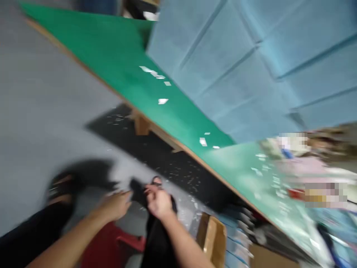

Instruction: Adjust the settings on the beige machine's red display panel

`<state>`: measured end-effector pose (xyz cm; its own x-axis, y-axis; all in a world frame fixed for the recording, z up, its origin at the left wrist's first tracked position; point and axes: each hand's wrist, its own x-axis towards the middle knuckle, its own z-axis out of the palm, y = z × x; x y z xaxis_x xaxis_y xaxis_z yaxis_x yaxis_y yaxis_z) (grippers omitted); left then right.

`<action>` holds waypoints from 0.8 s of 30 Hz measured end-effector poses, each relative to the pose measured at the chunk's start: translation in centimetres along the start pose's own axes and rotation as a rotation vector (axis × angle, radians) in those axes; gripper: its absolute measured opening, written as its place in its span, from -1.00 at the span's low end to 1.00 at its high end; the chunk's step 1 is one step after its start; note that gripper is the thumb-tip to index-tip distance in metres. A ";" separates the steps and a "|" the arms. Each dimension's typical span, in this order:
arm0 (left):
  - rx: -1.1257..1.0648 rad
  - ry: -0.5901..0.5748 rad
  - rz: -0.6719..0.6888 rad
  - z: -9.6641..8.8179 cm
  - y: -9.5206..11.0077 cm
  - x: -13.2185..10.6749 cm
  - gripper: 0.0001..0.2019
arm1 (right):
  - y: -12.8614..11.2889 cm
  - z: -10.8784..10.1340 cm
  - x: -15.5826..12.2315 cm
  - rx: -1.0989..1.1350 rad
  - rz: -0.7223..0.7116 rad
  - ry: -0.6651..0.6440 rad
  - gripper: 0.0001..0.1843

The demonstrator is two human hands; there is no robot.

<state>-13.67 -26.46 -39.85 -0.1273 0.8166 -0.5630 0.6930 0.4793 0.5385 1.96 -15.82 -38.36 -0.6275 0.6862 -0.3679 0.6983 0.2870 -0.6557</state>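
My left hand (116, 205) hangs low in the view over a red stool (102, 245). Its fingers are blurred but look apart, and I see nothing in them. Close by on the right, my right hand (158, 202) is held above my dark trouser leg (158, 242), its fingers loosely bent and apart, with no object visible in it. Neither hand touches the green-topped table (111, 56), whose wooden edge runs diagonally beyond them.
Stacked light-blue blocks or boxes (223, 74) stand on the table, with small white scraps (163, 101) beside them. An open cardboard box (214, 238) and blue packs (235, 245) lie under its edge. Blurred goods (304, 163) crowd the right side. More scraps litter the floor (55, 111).
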 end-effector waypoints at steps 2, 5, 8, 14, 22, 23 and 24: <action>0.013 -0.060 -0.016 -0.1 0.4 -0.6 -0.62 | 1.3 -0.2 1.3 0.137 0.037 -0.009 -0.71; 0.010 -0.114 -0.048 0.7 0.0 0.6 -0.59 | 4.7 -0.1 6.2 0.556 0.201 0.019 -0.55; -0.004 -0.147 -0.033 0.5 0.5 1.6 -0.56 | 7.6 -1.2 11.6 0.868 0.383 0.114 -0.62; 0.019 -0.172 0.086 -1.5 2.2 1.4 -0.48 | 9.9 -6.5 19.3 0.949 0.437 0.274 -0.78; 0.049 -0.183 0.075 -0.8 1.5 1.4 -0.45 | 10.5 -9.0 22.2 1.117 0.386 0.366 -0.67; 0.055 -0.186 0.075 -0.6 1.4 1.4 -0.46 | 10.2 -9.1 22.2 1.140 0.369 0.358 -0.67; 0.059 -0.180 0.076 -0.5 1.4 1.4 -0.46 | 10.0 -9.3 22.2 1.164 0.354 0.346 -0.69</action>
<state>-13.26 -24.53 -39.57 0.0519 0.7763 -0.6282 0.7367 0.3949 0.5489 -1.77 8.45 -46.97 -0.2233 0.7941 -0.5653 -0.0164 -0.5829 -0.8124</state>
